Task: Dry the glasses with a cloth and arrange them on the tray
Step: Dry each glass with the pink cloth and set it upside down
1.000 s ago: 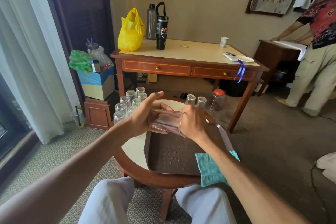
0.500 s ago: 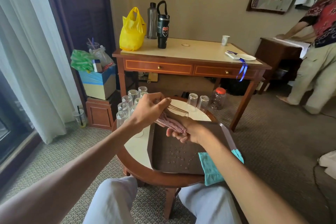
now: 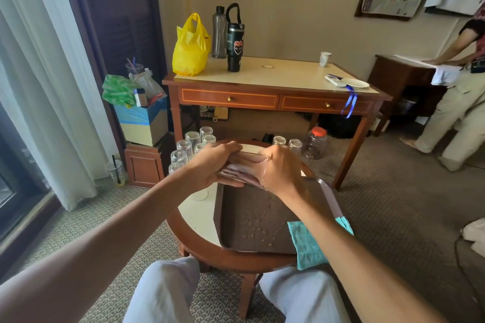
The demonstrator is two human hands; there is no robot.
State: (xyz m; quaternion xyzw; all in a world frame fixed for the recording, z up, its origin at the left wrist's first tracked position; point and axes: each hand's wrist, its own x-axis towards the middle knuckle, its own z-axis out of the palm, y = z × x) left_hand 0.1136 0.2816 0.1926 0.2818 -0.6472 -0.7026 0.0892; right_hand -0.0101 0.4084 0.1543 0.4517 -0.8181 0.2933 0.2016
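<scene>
The left hand [image 3: 214, 165] and right hand [image 3: 282, 172] curled their fingers round a clear drinking glass [image 3: 244, 168], held sideways over the droplet-speckled brown rectangular tray [image 3: 244, 220]. The teal cloth [image 3: 307, 244] lay apart. Bare wet grip risked slippage and breakage.

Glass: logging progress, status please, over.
The left hand and right hand grip the glass, sideways above the tray. Teal cloth at tray's near corner, not in hand. Water drops on tray.

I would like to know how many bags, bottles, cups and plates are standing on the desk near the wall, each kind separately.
Bags: 1, the yellow bag
Bottles: 2, the grey bottle and the black bottle
Cups: 1, the white cup
Plates: 1, the white plate
Total: 5
</scene>
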